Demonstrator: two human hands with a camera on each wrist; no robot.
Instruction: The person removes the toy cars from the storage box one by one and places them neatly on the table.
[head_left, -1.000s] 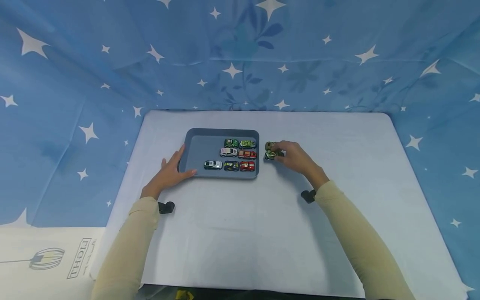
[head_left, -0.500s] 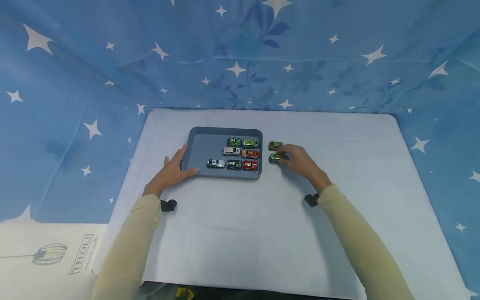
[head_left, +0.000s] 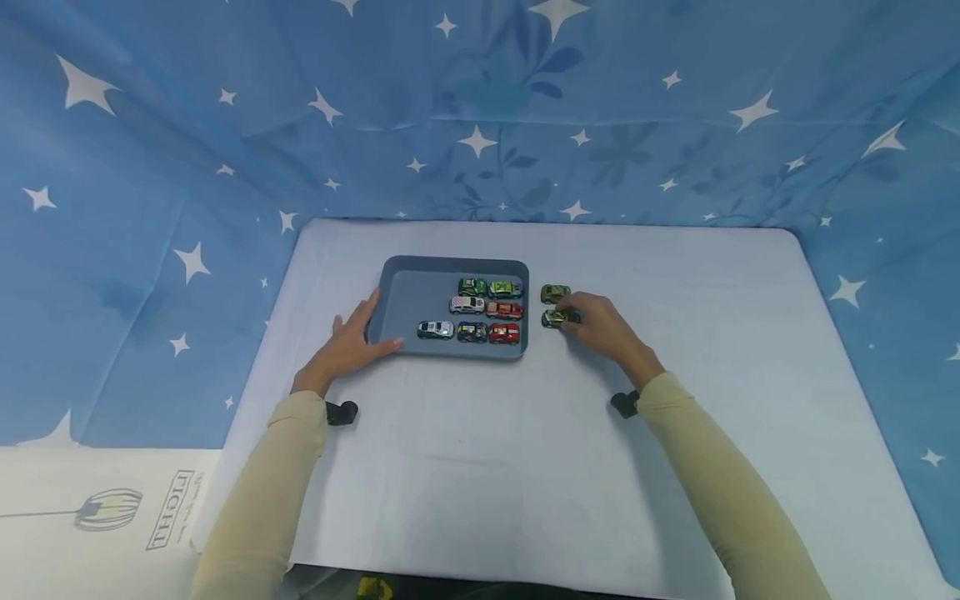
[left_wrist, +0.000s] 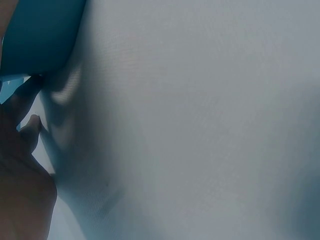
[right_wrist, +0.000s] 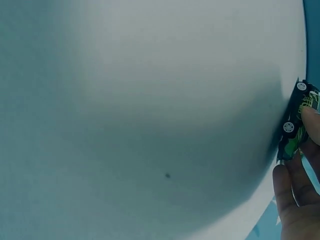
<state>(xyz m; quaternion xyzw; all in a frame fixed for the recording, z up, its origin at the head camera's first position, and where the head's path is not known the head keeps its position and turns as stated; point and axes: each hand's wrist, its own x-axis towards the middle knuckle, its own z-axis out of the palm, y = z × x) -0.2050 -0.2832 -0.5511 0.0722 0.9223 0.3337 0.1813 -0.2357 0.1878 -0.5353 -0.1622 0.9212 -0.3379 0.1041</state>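
My right hand (head_left: 603, 327) pinches a dark green toy car (right_wrist: 301, 112) between thumb and fingers, just right of the tray. In the right wrist view its wheels show side-on, and the car is at or very near the table surface. Another green toy car (head_left: 555, 293) sits directly behind it. My left hand (head_left: 347, 346) spreads around the near left corner of the grey-blue tray (head_left: 408, 287), its thumb on the front edge and its extended fingers along the left side. The left wrist view shows a tray corner (left_wrist: 42, 37) beside those fingers.
Inside the tray's right part, several toy cars stand in rows, among them a red car (head_left: 504, 333), an orange car (head_left: 504, 310) and a silver car (head_left: 436, 330). A white cloth (head_left: 480, 467) covers the table. Behind it hangs a blue star-patterned curtain (head_left: 420, 83).
My right hand has drawn the pinched green car slightly toward me, widening the gap to the green car behind it. The left hand keeps its place at the tray; the head view has shifted a little.
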